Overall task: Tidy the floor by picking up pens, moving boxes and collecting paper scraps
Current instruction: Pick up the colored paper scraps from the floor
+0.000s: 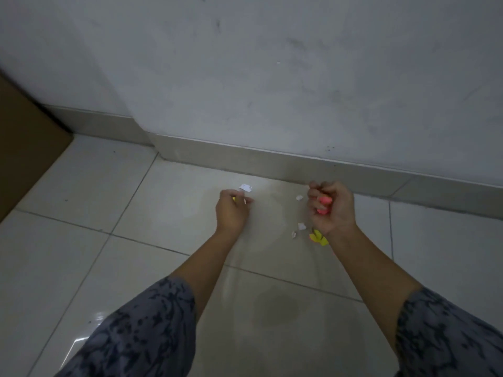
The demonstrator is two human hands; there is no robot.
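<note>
My right hand (332, 206) is curled round pink paper scraps (324, 205) just above the tiled floor near the skirting. My left hand (231, 209) pinches a small yellow scrap (234, 199) between its fingertips. A white scrap (245, 188) lies on the floor just beyond my left fingers. More white scraps lie between the hands, one (299, 197) near the wall and two lower (301, 226). Yellow and orange scraps (319, 237) lie partly under my right wrist.
A brown cardboard box (24, 148) stands at the far left against the wall. The white wall (272, 77) and its beige skirting (272, 164) run close behind the scraps. Pale glossy floor tiles (81, 240) stretch towards me.
</note>
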